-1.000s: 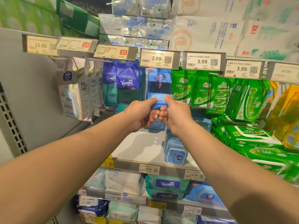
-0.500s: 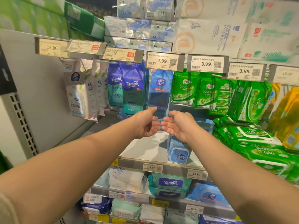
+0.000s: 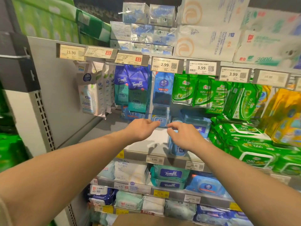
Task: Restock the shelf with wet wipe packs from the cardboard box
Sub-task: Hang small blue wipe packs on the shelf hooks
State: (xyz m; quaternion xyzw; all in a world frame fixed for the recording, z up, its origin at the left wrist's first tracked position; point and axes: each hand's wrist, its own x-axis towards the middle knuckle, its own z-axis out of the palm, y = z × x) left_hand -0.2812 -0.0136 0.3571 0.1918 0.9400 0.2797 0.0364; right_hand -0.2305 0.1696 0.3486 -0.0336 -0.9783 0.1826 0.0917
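Hands clear of the hanging blue pack, both empty

Hands first: my left hand and right hand hover side by side over the bare grey shelf board, near each other but apart. My left fingers reach forward, relaxed; my right fingers curl loosely downward. Neither holds anything.

Task item: the blue Vinda wet wipe pack hangs from the rail beyond my hands, directly under the 2.99 price tag. I judge it hangs there so product and price line up. More blue packs sit on the shelf to the right, one standing just under my right hand. The cardboard box is not in view.

Readable labelling:
- Left of the blue pack: Tempo pouches, dark blue over teal.
- Far left: a white Vinda pouch, tag 15.90.
- Right: green packs marked 999, tags 3.99.
- Shelf edge below: 5.99 and 19.90.
- Lower shelf: Tempo packs and a white pack reading PURE WATER WET WIPES.

Next step, as I judge it: fetch another pack.
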